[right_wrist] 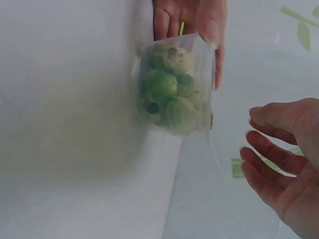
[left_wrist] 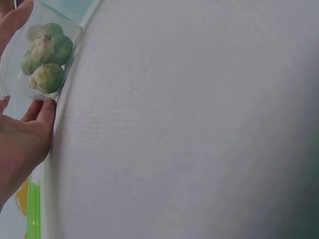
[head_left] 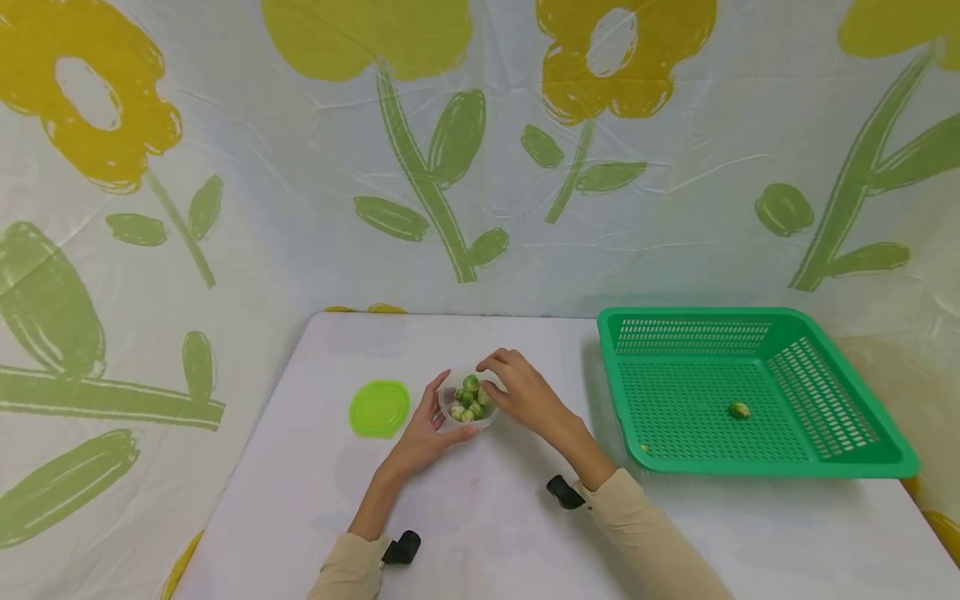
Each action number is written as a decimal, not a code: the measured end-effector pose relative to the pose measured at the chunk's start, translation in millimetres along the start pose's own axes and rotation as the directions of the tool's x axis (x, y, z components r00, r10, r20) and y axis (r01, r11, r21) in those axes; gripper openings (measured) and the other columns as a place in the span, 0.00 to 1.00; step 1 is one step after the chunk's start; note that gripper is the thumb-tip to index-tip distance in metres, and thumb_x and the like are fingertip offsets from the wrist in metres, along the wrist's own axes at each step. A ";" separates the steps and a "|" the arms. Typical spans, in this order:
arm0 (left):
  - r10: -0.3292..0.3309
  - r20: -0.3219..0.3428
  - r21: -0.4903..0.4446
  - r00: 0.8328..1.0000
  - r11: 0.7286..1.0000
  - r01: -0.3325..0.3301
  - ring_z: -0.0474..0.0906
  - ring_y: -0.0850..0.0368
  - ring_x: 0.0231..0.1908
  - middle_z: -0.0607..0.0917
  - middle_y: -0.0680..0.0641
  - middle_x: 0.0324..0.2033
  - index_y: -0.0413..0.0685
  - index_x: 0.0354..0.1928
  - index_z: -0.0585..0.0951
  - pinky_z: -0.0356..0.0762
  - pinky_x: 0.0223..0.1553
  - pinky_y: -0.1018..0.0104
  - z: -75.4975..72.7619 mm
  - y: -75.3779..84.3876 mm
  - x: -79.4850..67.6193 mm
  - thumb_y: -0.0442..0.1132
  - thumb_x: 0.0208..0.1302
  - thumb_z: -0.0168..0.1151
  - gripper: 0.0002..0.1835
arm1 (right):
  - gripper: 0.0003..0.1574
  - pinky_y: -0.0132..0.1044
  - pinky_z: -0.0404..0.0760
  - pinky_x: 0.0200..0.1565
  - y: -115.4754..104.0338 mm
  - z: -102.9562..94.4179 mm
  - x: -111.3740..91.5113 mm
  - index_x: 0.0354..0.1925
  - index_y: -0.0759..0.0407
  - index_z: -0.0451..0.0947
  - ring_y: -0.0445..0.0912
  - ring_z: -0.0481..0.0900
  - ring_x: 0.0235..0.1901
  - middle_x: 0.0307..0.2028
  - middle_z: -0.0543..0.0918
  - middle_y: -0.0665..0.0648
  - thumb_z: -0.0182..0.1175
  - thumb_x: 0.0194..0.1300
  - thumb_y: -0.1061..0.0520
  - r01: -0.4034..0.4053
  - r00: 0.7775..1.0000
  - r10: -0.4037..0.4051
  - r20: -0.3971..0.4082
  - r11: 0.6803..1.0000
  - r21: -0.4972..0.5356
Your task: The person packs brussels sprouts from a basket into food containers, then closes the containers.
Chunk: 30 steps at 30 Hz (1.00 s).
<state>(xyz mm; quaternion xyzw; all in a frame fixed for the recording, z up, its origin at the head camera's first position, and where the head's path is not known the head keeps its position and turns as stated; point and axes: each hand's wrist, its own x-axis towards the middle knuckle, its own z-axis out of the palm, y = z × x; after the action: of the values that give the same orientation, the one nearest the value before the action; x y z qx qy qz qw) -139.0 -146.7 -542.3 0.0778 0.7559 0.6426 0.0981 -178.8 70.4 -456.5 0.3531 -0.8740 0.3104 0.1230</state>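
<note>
A small clear plastic container (head_left: 447,401) holding several Brussels sprouts (head_left: 472,395) stands on the white table. My left hand (head_left: 422,435) grips it from the left side, the thumb on the near side and the fingers round the far side. Through the clear wall, the sprouts (left_wrist: 49,56) show piled up in the left wrist view. Over the container's mouth hovers my right hand (head_left: 519,388). The right wrist view shows this hand (right_wrist: 284,164) with loosely bent fingers, a gap before the container (right_wrist: 204,94), and nothing held.
A bright green lid (head_left: 379,408) lies on the table left of the container. To the right stands a large green plastic basket (head_left: 757,312) with one sprout (head_left: 739,410) on its floor and a tiny scrap at its near left corner. A flower-print cloth hangs behind.
</note>
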 end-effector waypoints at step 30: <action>0.011 -0.003 0.020 1.000 1.000 -0.011 0.45 0.48 0.80 0.48 0.45 0.81 0.63 0.83 0.49 0.52 0.77 0.48 0.2 -3.8 1.2 0.44 0.58 0.80 0.59 | 0.13 0.48 0.85 0.43 22.8 -85.2 -21.9 0.45 0.69 0.84 0.58 0.82 0.42 0.41 0.85 0.63 0.71 0.61 0.70 0.081 0.986 -0.096 -0.137 0.990 -0.113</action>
<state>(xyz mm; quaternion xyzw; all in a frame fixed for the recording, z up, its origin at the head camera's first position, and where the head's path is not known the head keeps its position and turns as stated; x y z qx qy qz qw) -140.1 -146.9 -546.2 0.0819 0.7620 0.6357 0.0925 -179.1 148.6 -410.2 0.3614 -0.8619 0.2817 0.2174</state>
